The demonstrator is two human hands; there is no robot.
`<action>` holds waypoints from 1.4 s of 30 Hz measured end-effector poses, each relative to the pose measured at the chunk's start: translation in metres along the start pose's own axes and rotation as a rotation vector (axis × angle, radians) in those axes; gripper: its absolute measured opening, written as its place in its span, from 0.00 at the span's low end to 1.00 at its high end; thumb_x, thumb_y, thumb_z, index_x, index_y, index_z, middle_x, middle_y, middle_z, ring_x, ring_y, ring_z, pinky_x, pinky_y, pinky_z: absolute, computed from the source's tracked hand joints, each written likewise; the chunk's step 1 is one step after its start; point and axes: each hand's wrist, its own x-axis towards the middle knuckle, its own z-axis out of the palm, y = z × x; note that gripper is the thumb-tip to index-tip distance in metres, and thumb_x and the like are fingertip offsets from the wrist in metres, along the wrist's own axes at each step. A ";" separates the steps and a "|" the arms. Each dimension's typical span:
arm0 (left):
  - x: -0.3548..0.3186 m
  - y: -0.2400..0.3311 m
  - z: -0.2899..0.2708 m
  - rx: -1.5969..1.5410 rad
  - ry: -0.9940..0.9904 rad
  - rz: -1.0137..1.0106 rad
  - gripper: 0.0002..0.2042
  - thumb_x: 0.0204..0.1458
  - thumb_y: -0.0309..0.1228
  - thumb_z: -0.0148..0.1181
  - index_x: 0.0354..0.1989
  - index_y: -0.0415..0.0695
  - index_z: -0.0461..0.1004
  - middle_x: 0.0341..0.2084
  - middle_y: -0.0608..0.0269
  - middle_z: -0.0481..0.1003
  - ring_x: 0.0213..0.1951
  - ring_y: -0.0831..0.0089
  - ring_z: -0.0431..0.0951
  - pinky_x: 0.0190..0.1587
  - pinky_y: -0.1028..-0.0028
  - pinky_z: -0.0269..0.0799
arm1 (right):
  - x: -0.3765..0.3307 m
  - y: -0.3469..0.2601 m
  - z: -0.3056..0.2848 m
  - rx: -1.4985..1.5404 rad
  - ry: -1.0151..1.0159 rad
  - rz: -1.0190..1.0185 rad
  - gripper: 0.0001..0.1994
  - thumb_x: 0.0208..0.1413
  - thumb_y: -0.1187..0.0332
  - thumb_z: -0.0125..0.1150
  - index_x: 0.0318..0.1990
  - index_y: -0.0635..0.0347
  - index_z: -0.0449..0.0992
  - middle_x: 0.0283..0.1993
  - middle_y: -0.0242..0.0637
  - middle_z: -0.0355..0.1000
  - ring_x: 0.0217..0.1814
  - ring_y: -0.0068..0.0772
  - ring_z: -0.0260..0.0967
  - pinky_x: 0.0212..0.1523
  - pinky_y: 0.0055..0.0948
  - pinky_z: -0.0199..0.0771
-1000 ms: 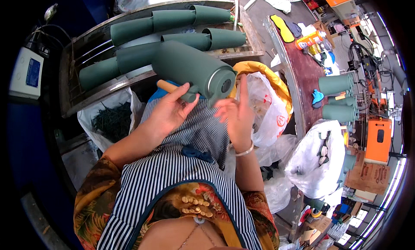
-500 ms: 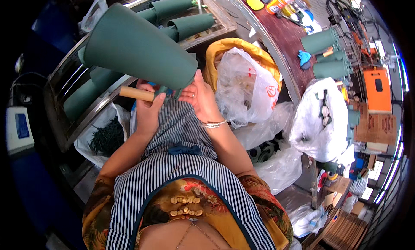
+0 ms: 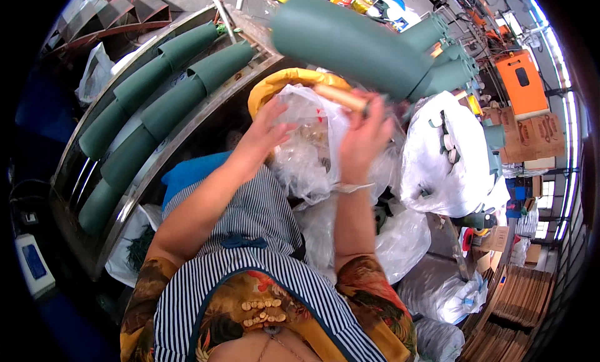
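Observation:
My right hand (image 3: 365, 137), blurred by motion, is closed on a dark green tapered vessel (image 3: 350, 46) with a light wooden handle (image 3: 340, 97). The vessel is tilted, stretching over the yellow-rimmed container (image 3: 265, 93) lined with clear plastic. Its exact grip is smeared. Away from the vessel, my left hand (image 3: 267, 135) is open and empty, with its fingers spread in front of the container. Several more dark green tapered vessels (image 3: 169, 105) lie in two rows, end to end, in a framed tray (image 3: 165, 146) at the left.
A white plastic bag (image 3: 437, 181) with small pale and dark parts stands at the right. More green vessels (image 3: 453, 77) are behind it, near an orange box (image 3: 521, 78). A bag of green strands (image 3: 140, 246) sits below the tray; stacked cardboard (image 3: 519, 299) is at the lower right.
The green vessel has swung from the left, over the tray, to the right in my right hand. My left hand has let go of it. The view has shifted, showing more of the tray.

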 end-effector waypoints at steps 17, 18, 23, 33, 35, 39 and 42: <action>0.012 -0.095 -0.063 1.148 -0.025 -0.016 0.18 0.48 0.26 0.62 0.48 0.39 0.68 0.45 0.55 0.71 0.47 0.59 0.73 0.51 0.68 0.69 | 0.378 0.091 -0.123 -1.486 0.142 -0.138 0.36 0.45 0.43 0.64 0.45 0.77 0.74 0.50 0.58 0.73 0.56 0.54 0.69 0.58 0.40 0.65; 0.017 -0.100 -0.065 1.132 -0.036 -0.039 0.19 0.48 0.27 0.63 0.48 0.39 0.68 0.45 0.54 0.70 0.48 0.58 0.73 0.52 0.68 0.69 | 0.348 0.100 -0.131 -1.348 0.119 -0.337 0.35 0.45 0.46 0.64 0.48 0.75 0.73 0.50 0.59 0.72 0.56 0.52 0.70 0.57 0.39 0.66; 0.037 -0.110 -0.035 1.312 0.163 -0.038 0.23 0.45 0.29 0.66 0.51 0.39 0.67 0.46 0.54 0.69 0.51 0.57 0.71 0.54 0.67 0.67 | 0.113 0.086 -0.114 -1.282 -0.421 -0.053 0.10 0.58 0.61 0.56 0.35 0.59 0.75 0.29 0.42 0.74 0.32 0.37 0.74 0.35 0.35 0.72; 0.085 -0.184 -0.080 1.023 0.181 0.177 0.17 0.41 0.29 0.70 0.40 0.42 0.72 0.41 0.57 0.69 0.40 0.60 0.74 0.43 0.65 0.72 | -0.031 0.209 -0.150 -1.285 -0.129 0.081 0.08 0.50 0.68 0.64 0.35 0.61 0.75 0.29 0.44 0.76 0.29 0.43 0.74 0.32 0.35 0.72; 0.092 -0.174 -0.071 1.094 0.209 0.247 0.15 0.42 0.28 0.68 0.39 0.42 0.73 0.40 0.57 0.70 0.36 0.60 0.76 0.39 0.65 0.73 | -0.028 0.216 -0.142 -1.070 -0.025 0.092 0.08 0.49 0.69 0.65 0.35 0.62 0.76 0.29 0.41 0.76 0.28 0.37 0.74 0.32 0.32 0.72; 0.088 -0.181 -0.066 1.137 0.204 0.396 0.12 0.45 0.26 0.66 0.39 0.42 0.74 0.31 0.59 0.73 0.31 0.61 0.77 0.34 0.67 0.73 | -0.028 0.235 -0.136 -0.719 0.223 0.303 0.08 0.48 0.71 0.66 0.35 0.63 0.77 0.29 0.35 0.76 0.28 0.26 0.71 0.34 0.28 0.72; 0.095 -0.189 -0.079 1.145 0.217 0.316 0.11 0.48 0.27 0.63 0.40 0.41 0.73 0.26 0.60 0.74 0.28 0.61 0.77 0.32 0.67 0.73 | -0.035 0.253 -0.135 -0.569 0.260 0.318 0.10 0.47 0.70 0.68 0.36 0.64 0.78 0.29 0.32 0.75 0.29 0.21 0.69 0.34 0.27 0.71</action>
